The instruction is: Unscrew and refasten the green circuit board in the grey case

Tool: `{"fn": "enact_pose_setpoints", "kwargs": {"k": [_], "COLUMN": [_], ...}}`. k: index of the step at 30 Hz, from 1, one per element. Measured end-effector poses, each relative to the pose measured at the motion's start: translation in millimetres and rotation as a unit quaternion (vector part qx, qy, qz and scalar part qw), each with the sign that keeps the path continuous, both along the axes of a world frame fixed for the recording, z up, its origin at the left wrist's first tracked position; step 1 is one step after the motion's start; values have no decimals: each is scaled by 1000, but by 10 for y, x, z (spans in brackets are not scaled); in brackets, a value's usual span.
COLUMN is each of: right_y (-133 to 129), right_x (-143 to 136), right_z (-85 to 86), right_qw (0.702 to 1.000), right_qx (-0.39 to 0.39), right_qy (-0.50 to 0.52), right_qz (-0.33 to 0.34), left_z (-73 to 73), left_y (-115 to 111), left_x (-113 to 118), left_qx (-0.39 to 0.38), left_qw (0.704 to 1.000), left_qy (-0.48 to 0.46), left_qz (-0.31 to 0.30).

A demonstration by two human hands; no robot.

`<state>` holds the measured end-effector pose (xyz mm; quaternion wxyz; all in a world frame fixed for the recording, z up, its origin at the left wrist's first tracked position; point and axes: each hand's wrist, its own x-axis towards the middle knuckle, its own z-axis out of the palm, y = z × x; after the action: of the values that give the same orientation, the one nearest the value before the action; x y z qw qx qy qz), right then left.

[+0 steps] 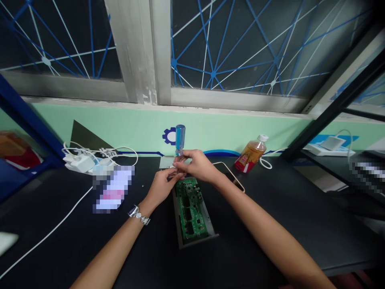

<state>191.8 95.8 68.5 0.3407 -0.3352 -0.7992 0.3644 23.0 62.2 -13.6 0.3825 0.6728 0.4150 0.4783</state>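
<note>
A green circuit board (198,212) lies in a long dark metal tray (200,242) on the black table. Over its far end stands a screwdriver (180,138) with a clear blue handle, upright. Its shaft is pinched between the fingers of my right hand (195,163), below the handle. Close by on the left, my left hand (164,182) has its fingertips pressed together near the lower end of the shaft, at the far edge of the board. The screwdriver's tip and whatever my left fingertips hold are hidden. A watch is on my left wrist.
A lit phone (116,188) lies to the left, beside a white power strip (87,163) with cables. A drink bottle (251,154) stands at the back right, near a pale-framed phone-like object (237,182). Shelf frames flank both sides; wall and windows are behind.
</note>
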Motion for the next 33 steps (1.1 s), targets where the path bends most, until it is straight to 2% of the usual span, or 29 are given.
{"fn": "enact_pose_setpoints", "kwargs": {"k": [2,6,11,14,20,23,26,29,33], "right_y": [30,49,4,-42,-112,-79,-18,22,14], "right_x": [19,59,73,51,-35,-43,-9,42,79], "right_z": [0,28,59,85,100,52,9,4,43], "right_qw": [1000,998,987,982,981,992,997,996,988], "right_qx": [-7,-52,-138,-161,-162,-109,-75,-89,-135], "right_qy": [9,21,22,12,-17,-25,-16,14,28], "right_qz": [-5,32,80,97,108,54,5,25,71], "left_z": [19,39,46,36,-20,-32,-7,37,65], "left_y": [-11,-31,-36,-26,13,19,-3,-39,-57], "left_x": [-23,-104,-163,-145,-52,-15,-17,-69,-146], "left_qx": [-16,-26,2,21,54,38,11,-8,-4], "left_qw": [1000,999,999,998,995,997,1000,1000,1000], "left_qy": [-17,-15,32,50,70,42,11,-2,17], "left_qz": [-11,-11,14,33,49,47,12,-14,4]}}
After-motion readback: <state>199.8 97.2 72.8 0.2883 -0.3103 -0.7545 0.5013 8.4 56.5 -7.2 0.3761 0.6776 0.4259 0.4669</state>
